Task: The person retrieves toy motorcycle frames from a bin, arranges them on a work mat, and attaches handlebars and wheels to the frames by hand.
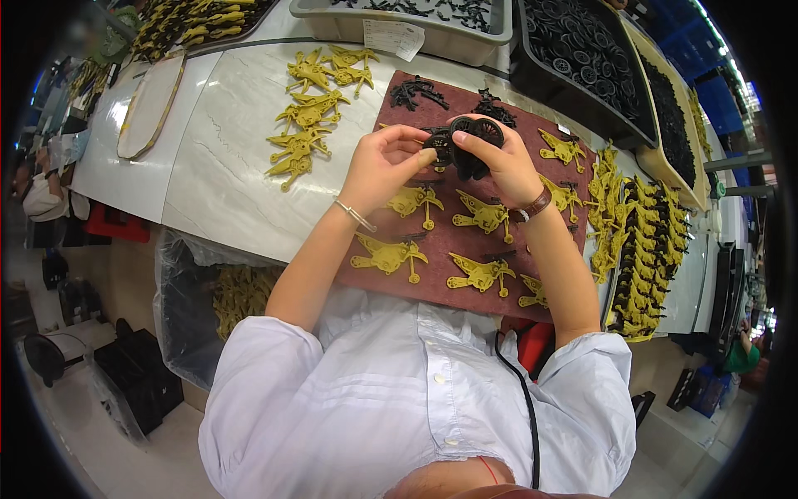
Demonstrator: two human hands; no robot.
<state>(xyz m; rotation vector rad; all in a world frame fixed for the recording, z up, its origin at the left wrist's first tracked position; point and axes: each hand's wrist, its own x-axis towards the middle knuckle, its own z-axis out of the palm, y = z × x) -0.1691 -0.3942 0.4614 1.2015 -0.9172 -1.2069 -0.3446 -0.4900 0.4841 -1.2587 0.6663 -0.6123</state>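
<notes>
Several small black toy wheels (pixel 476 131) are bunched in my right hand (pixel 509 166), its thumb pressed over them. My left hand (pixel 389 160) is closed, thumb and fingers pinching one black wheel (pixel 440 148) at the bunch's left side. Both hands are above a dark red mat (pixel 366 287). Yellow plastic toy parts (pixel 482 214) lie on it in spaced rows, with small black pieces beside some of them. Near the mat's far edge are two little piles of black plastic parts (pixel 418 93), one partly behind my right hand.
Beyond the mat stand a grey bin (pixel 474 50) of black parts and a black crate (pixel 582 71) of wheels. More yellow parts (pixel 307 125) lie on the white table (pixel 220 158) to the left. Rows of yellow-and-black pieces (pixel 648 249) fill the right. A plastic-lined container (pixel 187 308) sits below the table's left edge.
</notes>
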